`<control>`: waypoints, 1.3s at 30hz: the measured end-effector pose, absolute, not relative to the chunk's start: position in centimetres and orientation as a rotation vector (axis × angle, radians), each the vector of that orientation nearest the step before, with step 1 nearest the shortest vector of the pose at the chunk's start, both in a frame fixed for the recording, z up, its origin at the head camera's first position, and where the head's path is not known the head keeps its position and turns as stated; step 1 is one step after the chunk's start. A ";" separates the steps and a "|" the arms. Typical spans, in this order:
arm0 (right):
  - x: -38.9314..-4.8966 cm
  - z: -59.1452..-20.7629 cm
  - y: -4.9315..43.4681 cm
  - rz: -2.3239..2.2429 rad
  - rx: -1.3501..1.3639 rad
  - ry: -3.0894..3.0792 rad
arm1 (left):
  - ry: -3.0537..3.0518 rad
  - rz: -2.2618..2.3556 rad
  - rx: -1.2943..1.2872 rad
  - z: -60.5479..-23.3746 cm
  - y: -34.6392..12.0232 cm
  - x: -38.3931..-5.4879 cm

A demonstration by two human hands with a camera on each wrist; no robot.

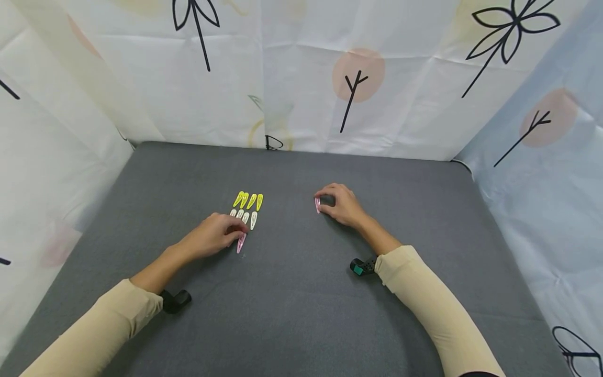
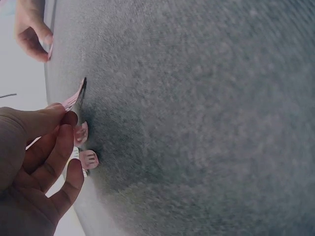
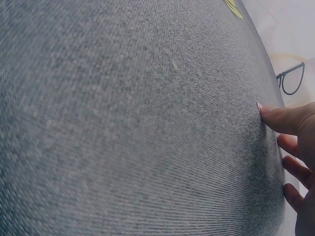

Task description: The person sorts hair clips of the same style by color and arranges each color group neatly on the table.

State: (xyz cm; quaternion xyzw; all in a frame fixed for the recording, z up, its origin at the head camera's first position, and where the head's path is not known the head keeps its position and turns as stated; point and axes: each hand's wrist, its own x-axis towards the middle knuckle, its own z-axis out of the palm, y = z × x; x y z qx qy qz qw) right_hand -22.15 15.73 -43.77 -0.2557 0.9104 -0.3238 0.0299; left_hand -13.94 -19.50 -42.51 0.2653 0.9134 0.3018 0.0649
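Observation:
Near the front of the rows of clips, my left hand point(image 1: 213, 235) pinches a pink snap hair clip point(image 1: 241, 244) between thumb and fingertips, its narrow end close to the cloth. In the left wrist view, two more pink hair clips point(image 2: 89, 159) lie beyond the curled fingers; the hand covers them in the head view. My right hand point(image 1: 347, 207), off to the right, holds another pink hair clip point(image 1: 317, 205) by thumb and fingertips, low over the table. Only a tip of this clip point(image 3: 259, 106) shows past the thumb in the right wrist view.
Several yellow hair clips point(image 1: 259, 202) form the back row, with several white hair clips point(image 1: 254, 221) in a row before them. All lie on a grey cloth-covered table point(image 1: 292, 314). Patterned white curtains point(image 1: 301, 94) enclose its back and sides.

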 end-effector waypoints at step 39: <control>-22.1 -43.4 15.5 -0.999 -0.723 2.816 | 2.939 0.957 0.899 -43.5 -22.9 -13.2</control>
